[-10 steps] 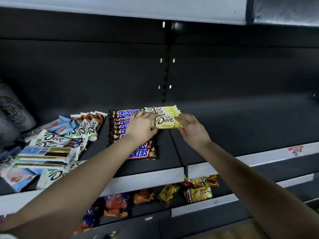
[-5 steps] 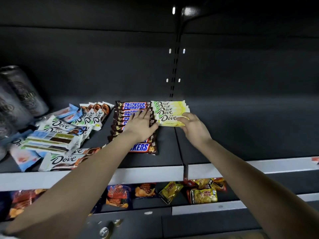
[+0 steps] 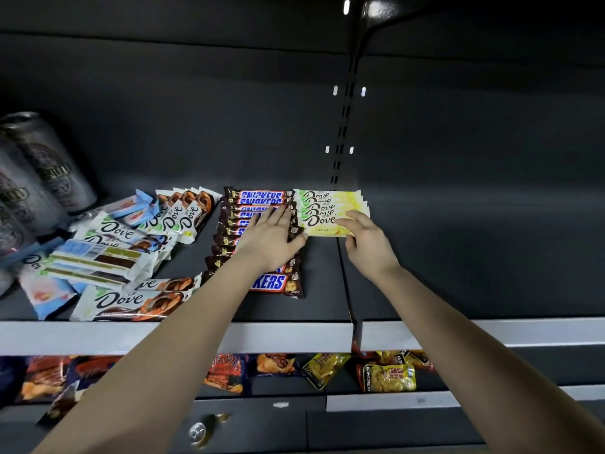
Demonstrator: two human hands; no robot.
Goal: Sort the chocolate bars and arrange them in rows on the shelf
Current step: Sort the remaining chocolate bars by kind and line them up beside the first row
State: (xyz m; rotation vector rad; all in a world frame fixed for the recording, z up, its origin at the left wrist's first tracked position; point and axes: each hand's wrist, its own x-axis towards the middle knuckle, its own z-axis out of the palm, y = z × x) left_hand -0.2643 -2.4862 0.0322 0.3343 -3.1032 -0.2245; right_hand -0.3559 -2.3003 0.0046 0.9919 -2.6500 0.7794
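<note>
Here, nearest at 6 o'clock, snack bags [image 3: 388,376] lie on a lower shelf, under the white shelf rail [image 3: 98,335]. Above the rail, both forearms reach in twd 12 o'clock. L hand [image 3: 271,239] lies flat on the Snickers row [image 3: 271,283], fingers straight and apart, gripping nothing. Its thumb tip touches the left end of the front yellow Dove bar [image 3: 322,224]. R hand [image 3: 366,244], at 3 o'clock from the L, pinches that bar's right end: finger on top, thumb at the near edge. The bar lies frontmost in the yellow Dove row [image 3: 330,199], overlapped like shingles, just beside the Snickers. At 9 o'clock sits an unsorted pile [image 3: 108,257] of Dove bars w/ other wrappers. At 10 o'clock, far back, stand dark cans [image 3: 49,165]. The bars are prob. light, thin and snappable, w/ slick wrappers. Best to hold them by the short ends and slide them flat, not bend them.
</note>
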